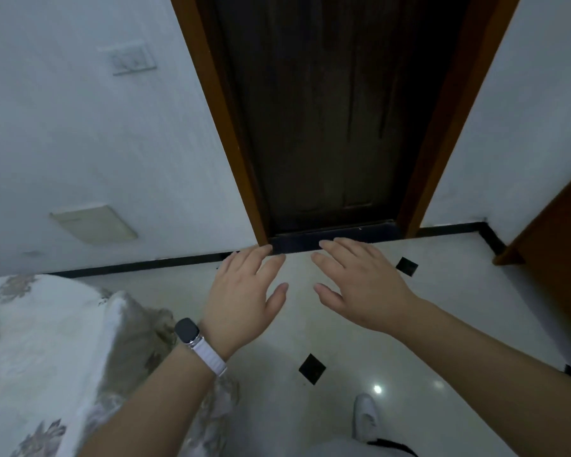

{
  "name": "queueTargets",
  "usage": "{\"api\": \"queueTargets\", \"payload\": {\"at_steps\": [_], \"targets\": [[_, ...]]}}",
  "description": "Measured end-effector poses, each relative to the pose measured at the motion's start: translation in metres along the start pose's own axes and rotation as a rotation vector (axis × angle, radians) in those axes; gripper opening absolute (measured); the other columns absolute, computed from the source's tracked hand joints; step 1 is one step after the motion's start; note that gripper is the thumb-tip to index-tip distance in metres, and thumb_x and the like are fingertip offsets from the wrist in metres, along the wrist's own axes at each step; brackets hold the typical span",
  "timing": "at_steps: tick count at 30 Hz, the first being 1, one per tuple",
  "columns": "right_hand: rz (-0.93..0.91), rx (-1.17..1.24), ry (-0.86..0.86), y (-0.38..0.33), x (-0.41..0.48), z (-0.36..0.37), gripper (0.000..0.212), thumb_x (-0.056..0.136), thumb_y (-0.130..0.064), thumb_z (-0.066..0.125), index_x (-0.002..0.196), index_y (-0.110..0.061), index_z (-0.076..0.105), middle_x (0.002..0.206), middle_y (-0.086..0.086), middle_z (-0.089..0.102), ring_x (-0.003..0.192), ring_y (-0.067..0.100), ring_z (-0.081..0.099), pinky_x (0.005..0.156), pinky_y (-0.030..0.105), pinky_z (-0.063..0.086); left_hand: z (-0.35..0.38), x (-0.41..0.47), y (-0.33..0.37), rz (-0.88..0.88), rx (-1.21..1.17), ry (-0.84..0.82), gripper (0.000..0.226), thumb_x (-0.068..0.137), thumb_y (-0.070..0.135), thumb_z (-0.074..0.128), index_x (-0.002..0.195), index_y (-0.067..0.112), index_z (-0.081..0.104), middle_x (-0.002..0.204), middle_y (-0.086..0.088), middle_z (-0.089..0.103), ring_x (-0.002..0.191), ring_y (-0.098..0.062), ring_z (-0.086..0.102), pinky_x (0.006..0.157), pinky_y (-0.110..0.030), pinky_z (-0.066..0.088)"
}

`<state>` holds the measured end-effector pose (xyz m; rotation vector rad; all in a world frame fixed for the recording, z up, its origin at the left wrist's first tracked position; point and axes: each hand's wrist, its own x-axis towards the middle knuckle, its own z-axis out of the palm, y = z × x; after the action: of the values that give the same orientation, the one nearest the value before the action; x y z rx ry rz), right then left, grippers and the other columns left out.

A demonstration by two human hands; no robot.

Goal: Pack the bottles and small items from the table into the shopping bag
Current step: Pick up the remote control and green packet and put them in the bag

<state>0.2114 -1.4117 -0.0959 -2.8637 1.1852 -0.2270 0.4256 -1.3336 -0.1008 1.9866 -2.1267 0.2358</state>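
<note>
Left hand [244,291] and right hand [360,285] (both empty, fingers spread) above tiled floor [442,308]

No bottles, small items or shopping bag show in this view; only the cloth-covered bench [47,341] edge lies at eight o'clock, floral-patterned, white.
</note>
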Motion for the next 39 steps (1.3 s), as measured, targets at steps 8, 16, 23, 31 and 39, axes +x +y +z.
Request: {"api": "queueTargets", "payload": {"at_steps": [8,16,23,31,39], "targets": [[-0.210,0.065,0.020,0.064,0.119,-0.001,0.057,0.093,-0.052,0.035,0.134,-0.020,0.056,0.138,0.005,0.056,0.129,0.026,0.050,0.105,0.043,0.041,0.007,0.081,-0.030,-0.145,0.060,0.042,0.045,0.092,0.040,0.054,0.130,0.018,0.059,0.133,-0.009,0.060,0.124,-0.031,0.054,0.103,-0.050,0.045],[-0.392,0.064,-0.029,0.030,0.249,0.030,0.054,0.096,-0.052,0.035,0.137,-0.022,0.053,0.142,0.003,0.052,0.133,0.024,0.044,0.109,0.041,0.036,0.036,0.099,-0.125,-0.302,0.094,0.122,0.042,0.088,0.037,0.061,0.124,0.016,0.064,0.130,-0.011,0.062,0.122,-0.032,0.056,0.101,-0.047,0.046],[-0.467,-0.035,-0.064,-0.033,0.378,0.051,0.051,0.096,-0.054,0.038,0.137,-0.026,0.051,0.144,0.000,0.050,0.135,0.022,0.042,0.111,0.037,0.031,0.067,0.125,-0.253,-0.403,0.024,0.146,0.042,0.087,0.037,0.059,0.124,0.018,0.063,0.130,-0.008,0.062,0.123,-0.031,0.055,0.103,-0.048,0.045],[-0.616,-0.060,-0.016,-0.125,0.509,0.057,0.054,0.094,-0.050,0.040,0.135,-0.018,0.056,0.140,0.007,0.054,0.129,0.026,0.048,0.105,0.043,0.039,0.052,0.133,-0.389,-0.506,0.049,0.217,0.039,0.088,0.035,0.062,0.123,0.017,0.063,0.128,-0.008,0.062,0.121,-0.031,0.055,0.101,-0.048,0.045],[-0.808,-0.012,0.030,-0.205,0.608,0.091,0.051,0.092,-0.049,0.043,0.129,-0.018,0.061,0.136,0.005,0.057,0.125,0.026,0.050,0.103,0.039,0.032,0.046,0.117,-0.484,-0.686,0.124,0.184,0.040,0.091,0.039,0.057,0.124,0.018,0.062,0.130,-0.007,0.062,0.122,-0.030,0.055,0.102,-0.046,0.043]]}}
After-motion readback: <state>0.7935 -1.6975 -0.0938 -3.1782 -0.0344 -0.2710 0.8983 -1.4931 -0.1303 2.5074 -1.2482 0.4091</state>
